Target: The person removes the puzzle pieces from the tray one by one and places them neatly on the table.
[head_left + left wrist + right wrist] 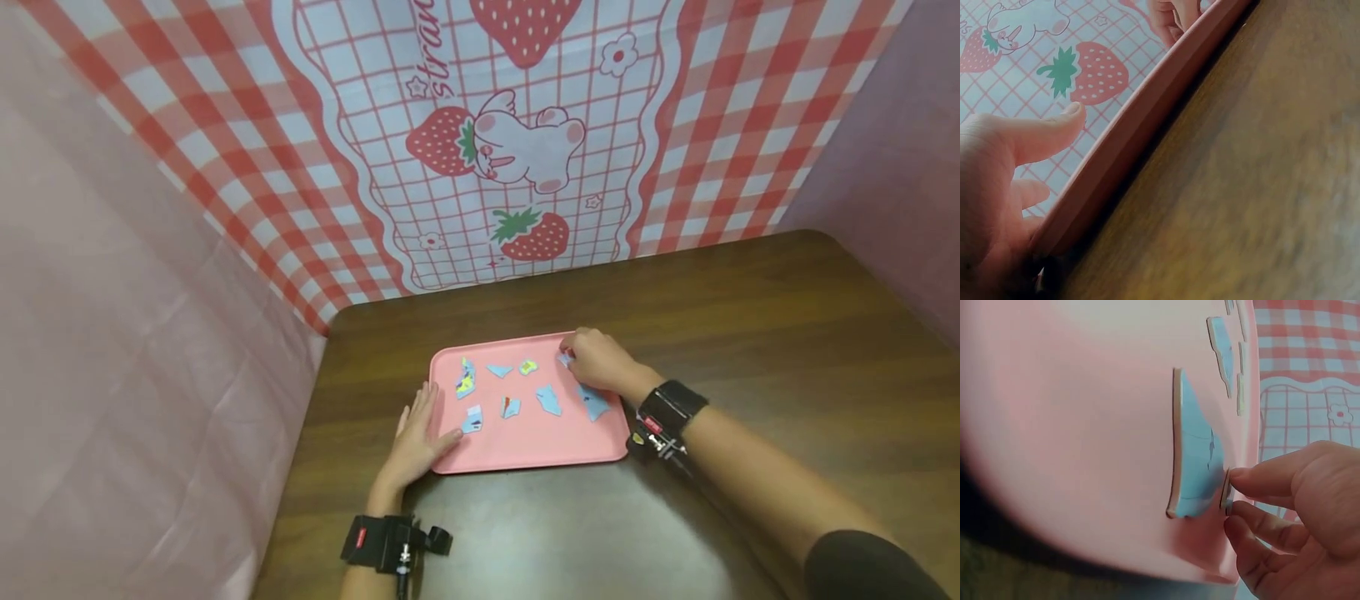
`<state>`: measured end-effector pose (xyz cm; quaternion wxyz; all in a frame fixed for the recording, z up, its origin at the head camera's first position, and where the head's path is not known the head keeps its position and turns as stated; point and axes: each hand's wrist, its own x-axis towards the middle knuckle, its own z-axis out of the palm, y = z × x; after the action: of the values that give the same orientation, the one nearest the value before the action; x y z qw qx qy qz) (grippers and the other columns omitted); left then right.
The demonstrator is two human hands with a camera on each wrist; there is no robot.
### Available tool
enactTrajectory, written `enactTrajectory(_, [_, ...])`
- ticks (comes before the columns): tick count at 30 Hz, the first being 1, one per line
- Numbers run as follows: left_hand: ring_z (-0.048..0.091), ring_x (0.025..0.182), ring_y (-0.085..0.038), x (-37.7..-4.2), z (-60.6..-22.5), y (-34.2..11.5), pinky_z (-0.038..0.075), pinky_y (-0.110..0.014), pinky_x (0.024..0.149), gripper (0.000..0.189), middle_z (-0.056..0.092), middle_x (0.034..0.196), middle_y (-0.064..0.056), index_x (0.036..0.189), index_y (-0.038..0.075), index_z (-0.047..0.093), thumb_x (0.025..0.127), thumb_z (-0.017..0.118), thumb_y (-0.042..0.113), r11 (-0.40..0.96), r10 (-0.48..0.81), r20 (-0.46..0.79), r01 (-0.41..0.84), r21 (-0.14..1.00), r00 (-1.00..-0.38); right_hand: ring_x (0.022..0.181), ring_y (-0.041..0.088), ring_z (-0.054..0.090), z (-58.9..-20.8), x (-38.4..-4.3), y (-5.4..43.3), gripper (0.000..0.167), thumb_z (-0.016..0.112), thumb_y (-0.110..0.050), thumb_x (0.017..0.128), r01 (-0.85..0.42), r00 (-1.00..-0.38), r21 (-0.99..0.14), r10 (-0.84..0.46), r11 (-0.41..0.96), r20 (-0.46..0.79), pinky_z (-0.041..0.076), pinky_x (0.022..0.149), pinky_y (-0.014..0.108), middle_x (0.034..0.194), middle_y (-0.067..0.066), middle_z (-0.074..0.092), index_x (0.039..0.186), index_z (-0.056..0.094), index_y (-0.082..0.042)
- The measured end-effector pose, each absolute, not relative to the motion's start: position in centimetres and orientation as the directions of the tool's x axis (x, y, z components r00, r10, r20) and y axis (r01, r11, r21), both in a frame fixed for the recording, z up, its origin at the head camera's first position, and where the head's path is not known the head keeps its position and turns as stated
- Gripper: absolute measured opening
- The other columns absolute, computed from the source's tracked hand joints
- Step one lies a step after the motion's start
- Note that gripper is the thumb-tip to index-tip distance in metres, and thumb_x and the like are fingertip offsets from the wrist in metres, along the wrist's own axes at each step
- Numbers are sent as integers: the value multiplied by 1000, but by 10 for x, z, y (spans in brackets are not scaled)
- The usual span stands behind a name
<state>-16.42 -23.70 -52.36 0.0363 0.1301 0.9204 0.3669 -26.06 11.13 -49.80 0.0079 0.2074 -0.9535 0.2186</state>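
A pink tray [528,443] holds several flat, irregular puzzle pieces, mostly light blue. At its far right corner my right hand [602,358] pinches a small puzzle piece [1226,492] between thumb and fingertips. Just nearer than that hand lies a larger blue piece [594,406] with a dark mark. My left hand [412,440] rests against the tray's left edge, fingers stretched along the rim and thumb reaching over it. Close to that thumb is a blue and white piece [472,421]. In the left wrist view the tray's side hides the pieces.
Other pieces lie spread in the tray: a yellow and blue one [466,379], a blue triangle [499,370], a small yellow-green one [528,367], one with a red mark [510,407]. The wooden table [360,392] meets a strawberry-print cloth [517,167] behind.
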Motion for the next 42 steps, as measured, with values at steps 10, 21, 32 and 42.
enactTrajectory(10, [10, 153, -39, -163, -524, -235, 3, -58, 120, 96, 15, 166, -21, 159, -1, 24, 89, 72, 45, 725, 266, 42, 229, 649, -963, 101, 34, 65, -495, -259, 110, 36, 73, -6, 83, -367, -923, -422, -380, 829, 55, 54, 86, 51, 105, 18, 70, 118, 71, 2])
enactTrajectory(21, [9, 153, -38, -162, -526, -235, 3, -59, 120, 97, 14, 166, -21, 159, 0, 23, 89, 71, 46, 738, 257, 24, 212, 641, -966, 71, 22, 57, -495, -262, 115, 19, 69, -6, 84, -306, -947, -561, -308, 769, 93, 47, 66, 36, 81, 6, 71, 98, 78, 1])
enactTrajectory(32, [8, 154, -36, -164, -523, -234, 2, -58, 121, 98, 13, 167, -19, 160, 2, 22, 89, 70, 49, 757, 247, 5, 196, 623, -969, 78, 23, 63, -479, -259, 146, 16, 69, -10, 90, -149, -981, -743, -191, 653, 29, 49, 67, 32, 86, 9, 71, 99, 75, 1])
enactTrajectory(42, [8, 154, -36, -163, -525, -233, 2, -58, 120, 99, 12, 167, -19, 160, 2, 21, 89, 70, 50, 761, 239, 7, 192, 619, -971, 95, 34, 67, -484, -260, 183, 24, 65, -6, 94, -137, -988, -735, -147, 664, 52, 52, 77, 42, 102, 21, 72, 115, 72, 4])
